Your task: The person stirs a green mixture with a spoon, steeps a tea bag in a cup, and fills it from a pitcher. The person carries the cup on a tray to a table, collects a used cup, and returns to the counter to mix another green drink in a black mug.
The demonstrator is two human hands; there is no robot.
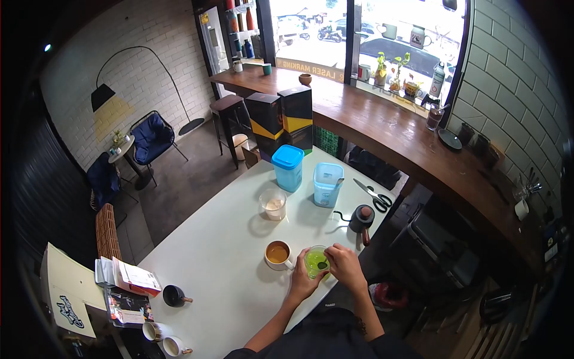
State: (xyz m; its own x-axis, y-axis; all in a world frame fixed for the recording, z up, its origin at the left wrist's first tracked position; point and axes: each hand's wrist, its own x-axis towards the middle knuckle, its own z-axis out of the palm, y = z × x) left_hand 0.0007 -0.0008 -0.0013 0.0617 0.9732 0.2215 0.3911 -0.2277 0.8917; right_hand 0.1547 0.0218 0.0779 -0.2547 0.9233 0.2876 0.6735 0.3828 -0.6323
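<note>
Near the front edge of the white table, my left hand [304, 283] is wrapped round the side of a clear cup of green liquid [315, 258]. My right hand [345, 264] is closed at the cup's right rim, pinching a spoon whose dark bowl [322, 265] shows in the liquid. Just left of the cup stands a white mug [277, 255] with brown liquid, its handle close to my left hand. Farther back is a clear container [273, 204] with pale contents.
Behind are a lidded blue container [287, 169], an open blue container [327, 185], scissors [376, 196] and a black kettle [362, 219]. A black mug [175, 296], two white mugs and papers [137, 276] lie left. A wooden counter [371, 116] runs behind.
</note>
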